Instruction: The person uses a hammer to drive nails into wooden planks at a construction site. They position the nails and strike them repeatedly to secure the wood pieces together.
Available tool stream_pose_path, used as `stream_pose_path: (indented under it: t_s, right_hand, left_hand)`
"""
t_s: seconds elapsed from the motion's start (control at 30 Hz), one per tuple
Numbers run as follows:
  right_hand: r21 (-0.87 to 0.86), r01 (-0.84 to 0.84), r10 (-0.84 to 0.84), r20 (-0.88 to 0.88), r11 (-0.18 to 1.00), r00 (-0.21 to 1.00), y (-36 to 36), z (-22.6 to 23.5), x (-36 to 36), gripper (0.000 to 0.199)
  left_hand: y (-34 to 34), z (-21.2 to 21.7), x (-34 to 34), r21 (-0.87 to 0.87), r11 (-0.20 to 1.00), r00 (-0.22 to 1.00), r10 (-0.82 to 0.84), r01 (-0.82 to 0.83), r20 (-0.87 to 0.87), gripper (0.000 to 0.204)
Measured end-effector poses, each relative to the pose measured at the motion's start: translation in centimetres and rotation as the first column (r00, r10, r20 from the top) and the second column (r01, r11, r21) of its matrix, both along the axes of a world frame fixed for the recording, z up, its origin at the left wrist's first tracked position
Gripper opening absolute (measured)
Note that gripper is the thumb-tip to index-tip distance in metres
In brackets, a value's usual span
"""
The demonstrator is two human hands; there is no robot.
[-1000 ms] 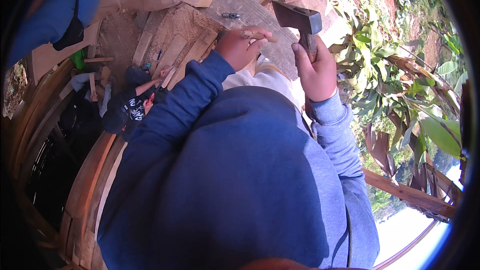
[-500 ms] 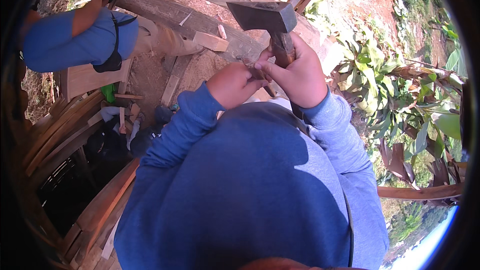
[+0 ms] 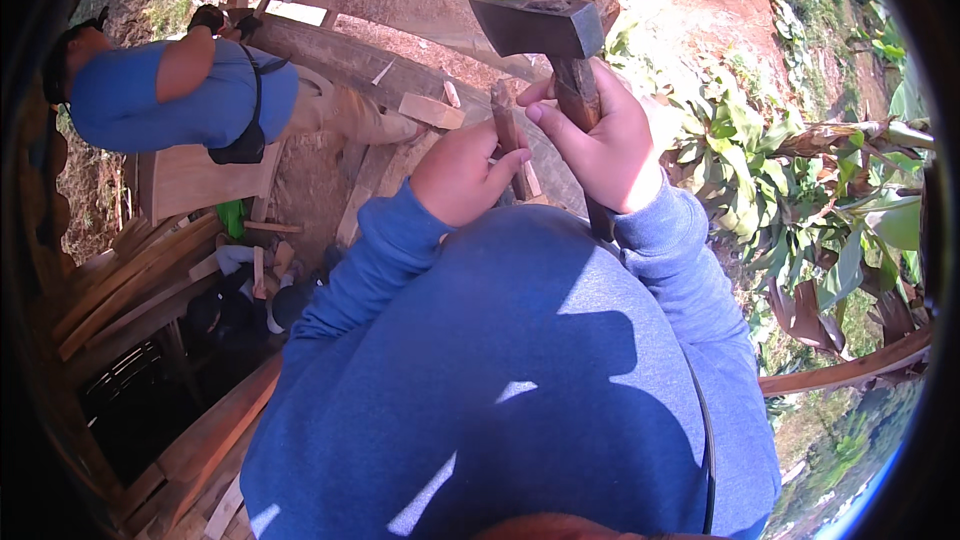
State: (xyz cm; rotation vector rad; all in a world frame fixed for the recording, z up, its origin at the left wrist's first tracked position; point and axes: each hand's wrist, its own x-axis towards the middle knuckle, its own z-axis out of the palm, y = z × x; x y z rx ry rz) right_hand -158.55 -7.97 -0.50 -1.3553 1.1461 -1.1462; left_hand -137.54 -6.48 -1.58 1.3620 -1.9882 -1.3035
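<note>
The right hand (image 3: 605, 145) grips a dark-headed wooden-handled hatchet (image 3: 545, 28) raised just above the upright brown wooden stick (image 3: 508, 135), which the left hand (image 3: 462, 175) clasps.

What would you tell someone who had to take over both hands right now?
Right hand: closed around the wooden handle of the hatchet, with the head raised above both hands.
Left hand: gripping a short wooden stake, held upright just beside the hatchet handle.
Around: a thick timber beam with small wood offcuts lies ahead; another person in a blue shirt works at the left.
Done: I cannot tell whether the stake has been cut yet.
Left: the hatchet is up, not touching the stake.
</note>
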Motion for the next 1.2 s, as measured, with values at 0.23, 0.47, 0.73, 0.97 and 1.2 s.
stream_pose_path:
  t_s: [0.23,0.47,0.73,0.97,1.2]
  right_hand:
    - [0.074,-0.024,0.017,0.096,0.997,0.995,0.3,0.0,0.0,0.044]
    - [0.161,-0.044,0.035,0.061,0.986,0.998,0.3,1.1,-0.5,0.048]
    - [0.147,-0.056,0.045,0.082,0.987,0.996,0.2,0.2,-0.2,0.044]
    - [0.176,0.036,0.017,-0.288,0.984,0.957,0.3,-2.7,-1.7,0.038]
    - [0.322,-0.067,0.235,-0.52,0.944,0.821,2.7,-9.5,-0.8,0.035]
  left_hand:
    - [0.5,-0.3,-0.7,-0.149,0.989,0.982,0.026,0.002,0.189,0.026]
    - [0.9,-1.2,-0.5,-0.287,0.958,0.951,0.104,-0.017,0.292,0.026]
    - [0.9,-1.6,-0.5,-0.336,0.941,0.966,0.123,-0.04,0.228,0.026]
    - [-0.7,-11.2,0.8,-0.005,0.974,0.974,0.227,-0.227,-0.019,0.029]
    - [-1.9,-24.9,-0.2,-0.009,0.964,0.961,0.264,-0.264,0.076,0.019]
